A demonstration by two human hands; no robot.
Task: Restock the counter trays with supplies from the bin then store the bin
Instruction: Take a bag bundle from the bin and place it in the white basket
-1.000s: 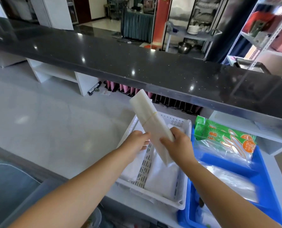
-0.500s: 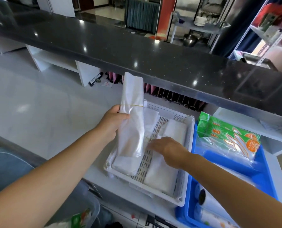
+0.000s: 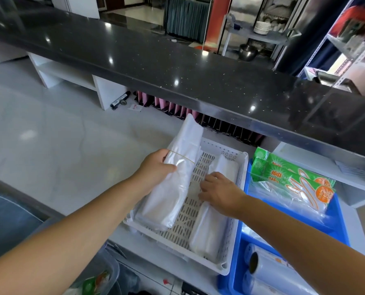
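A white perforated tray (image 3: pixel 226 243) sits on the lower counter. My left hand (image 3: pixel 156 167) grips a rubber-banded bundle of clear plastic bags (image 3: pixel 175 182), tilted, its lower end resting in the tray's left side. My right hand (image 3: pixel 217 191) lies with fingers spread on a second bundle of bags (image 3: pixel 209 233) along the tray's right side. To the right stands a blue tray (image 3: pixel 339 231) holding green glove packs (image 3: pixel 292 177) and clear bags. A clear bin (image 3: pixel 107 275) shows at the bottom left, below the counter edge.
A dark raised countertop (image 3: pixel 177 67) overhangs the back of the work surface. A marker (image 3: pixel 120 101) and a row of pink and black items (image 3: pixel 177 109) lie under it. Film rolls (image 3: pixel 262 265) fill the blue tray's near compartment.
The bundle passed from both hands to my left hand alone and dropped into the tray's left side. My right hand moved down onto the right bundle.
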